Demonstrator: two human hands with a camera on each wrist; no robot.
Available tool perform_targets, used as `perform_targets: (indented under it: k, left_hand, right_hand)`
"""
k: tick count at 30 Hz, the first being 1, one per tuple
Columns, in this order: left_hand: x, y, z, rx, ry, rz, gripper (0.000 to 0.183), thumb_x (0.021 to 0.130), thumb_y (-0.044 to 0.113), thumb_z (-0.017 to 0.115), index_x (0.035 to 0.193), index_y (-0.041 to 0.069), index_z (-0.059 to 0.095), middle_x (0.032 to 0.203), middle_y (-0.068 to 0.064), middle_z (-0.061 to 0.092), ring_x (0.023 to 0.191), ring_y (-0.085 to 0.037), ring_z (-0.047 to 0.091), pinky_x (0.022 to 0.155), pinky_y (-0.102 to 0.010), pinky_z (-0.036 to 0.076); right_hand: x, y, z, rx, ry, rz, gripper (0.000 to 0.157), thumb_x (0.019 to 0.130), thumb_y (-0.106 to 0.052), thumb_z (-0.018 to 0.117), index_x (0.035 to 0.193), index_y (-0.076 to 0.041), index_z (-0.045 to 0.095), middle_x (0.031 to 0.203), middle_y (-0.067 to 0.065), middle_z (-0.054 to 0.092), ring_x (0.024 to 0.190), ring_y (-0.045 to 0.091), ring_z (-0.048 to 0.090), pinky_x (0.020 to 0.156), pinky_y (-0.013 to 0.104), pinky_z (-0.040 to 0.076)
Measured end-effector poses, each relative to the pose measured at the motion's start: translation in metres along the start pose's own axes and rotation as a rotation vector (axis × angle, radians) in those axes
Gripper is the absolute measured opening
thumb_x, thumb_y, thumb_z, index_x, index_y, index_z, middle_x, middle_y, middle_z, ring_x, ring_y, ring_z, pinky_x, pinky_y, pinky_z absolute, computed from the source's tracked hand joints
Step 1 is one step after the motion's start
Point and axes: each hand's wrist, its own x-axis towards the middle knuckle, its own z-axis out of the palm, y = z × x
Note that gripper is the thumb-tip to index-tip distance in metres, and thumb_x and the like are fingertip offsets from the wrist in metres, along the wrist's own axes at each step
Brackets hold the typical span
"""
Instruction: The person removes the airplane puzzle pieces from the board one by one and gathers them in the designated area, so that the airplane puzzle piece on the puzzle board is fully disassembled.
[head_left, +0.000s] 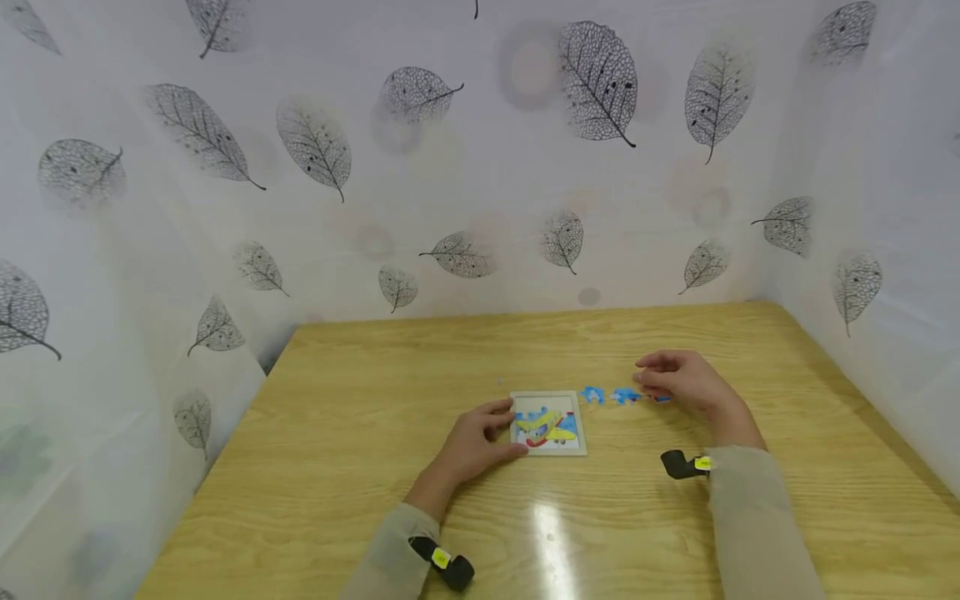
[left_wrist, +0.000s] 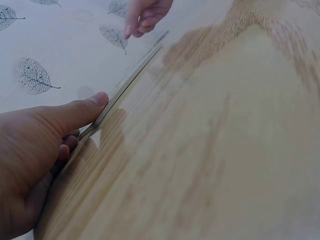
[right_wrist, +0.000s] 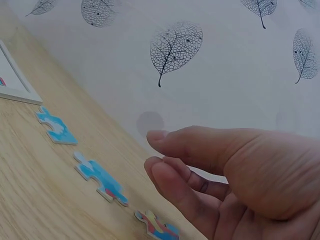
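A square jigsaw puzzle frame (head_left: 549, 394) with a pale rim lies on the table, partly filled with a yellow airplane picture. My left hand (head_left: 474, 442) grips its left side, thumb at the near corner and fingers along the edge. In the left wrist view the thumb (left_wrist: 95, 102) lies on the rim. My right hand (head_left: 693, 383) hovers over the loose pieces, and a gap with nothing in it separates thumb and index finger. Below it, in the right wrist view, are a blue piece (right_wrist: 59, 131), a second blue piece (right_wrist: 102, 179) and a red-yellow-blue piece (right_wrist: 159, 229).
The wooden table (head_left: 337, 483) carries the frame, with the loose pieces in a row to its right. A white curtain (head_left: 480, 167) printed with grey leaves surrounds the table at the back and sides. Each sleeve has a black wrist device (head_left: 678, 464) on it.
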Motion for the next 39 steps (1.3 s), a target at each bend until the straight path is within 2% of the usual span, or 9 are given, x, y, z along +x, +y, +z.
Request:
perform_targets:
  k: [4,7,10,13,15,25,39]
  left_hand:
    - [0.000,0.000,-0.001,0.011,-0.001,0.006,0.062,0.081,0.037,0.083,0.131,0.006,0.065,0.149,-0.001,0.054,0.108,-0.015,0.055,0.090,-0.027,0.047]
    - [-0.001,0.001,-0.001,0.016,-0.002,0.014,0.061,0.082,0.037,0.083,0.131,0.006,0.065,0.149,-0.001,0.054,0.105,-0.016,0.055,0.088,-0.027,0.047]
    - [-0.001,0.001,-0.001,0.022,-0.001,0.028,0.058,0.085,0.035,0.080,0.131,0.005,0.064,0.149,-0.002,0.053,0.119,-0.021,0.057,0.096,-0.034,0.048]
    - [-0.001,0.001,-0.001,0.017,-0.002,0.036,0.055,0.087,0.034,0.078,0.132,0.004,0.064,0.150,-0.004,0.053,0.135,-0.026,0.050,0.105,-0.043,0.045]
    - [-0.001,0.001,-0.001,0.010,-0.003,0.035,0.055,0.088,0.033,0.077,0.132,0.004,0.063,0.150,-0.004,0.052,0.140,-0.028,0.046,0.109,-0.045,0.043]
    - [0.000,-0.001,-0.001,0.001,-0.005,0.022,0.055,0.088,0.033,0.077,0.133,0.005,0.063,0.151,-0.004,0.052,0.142,-0.028,0.044,0.112,-0.047,0.040]
    - [0.000,0.001,-0.002,-0.009,-0.012,0.011,0.056,0.087,0.032,0.079,0.133,0.005,0.063,0.151,-0.003,0.052,0.141,-0.027,0.045,0.110,-0.046,0.041]
  right_hand:
    - [0.003,-0.005,0.006,-0.007,-0.008,0.002,0.054,0.096,-0.026,0.068,0.133,0.009,0.052,0.111,0.010,0.069,0.088,0.009,0.070,0.079,0.030,0.058]
    - [0.006,-0.008,0.012,-0.027,-0.026,-0.003,0.054,0.096,-0.028,0.068,0.133,0.008,0.053,0.113,0.012,0.069,0.087,0.009,0.070,0.077,0.030,0.058]
    - [0.009,-0.012,0.017,-0.043,-0.040,-0.008,0.053,0.095,-0.027,0.069,0.132,0.008,0.054,0.111,0.013,0.068,0.086,0.010,0.070,0.075,0.029,0.057]
    - [0.010,-0.017,0.023,-0.032,-0.058,-0.017,0.052,0.095,-0.024,0.070,0.131,0.009,0.055,0.109,0.014,0.066,0.087,0.012,0.069,0.076,0.028,0.058]
    - [0.010,-0.021,0.027,-0.027,-0.067,-0.027,0.051,0.095,-0.024,0.070,0.130,0.011,0.055,0.108,0.015,0.064,0.088,0.013,0.069,0.079,0.029,0.058]
    - [0.013,-0.027,0.040,-0.085,-0.094,-0.066,0.046,0.094,-0.023,0.070,0.126,0.008,0.060,0.100,0.012,0.064,0.082,0.016,0.070,0.073,0.033,0.057]
    - [0.023,-0.033,0.070,0.050,-0.216,-0.075,0.042,0.092,-0.012,0.071,0.123,0.014,0.059,0.100,0.014,0.066,0.084,0.016,0.070,0.078,0.032,0.059]
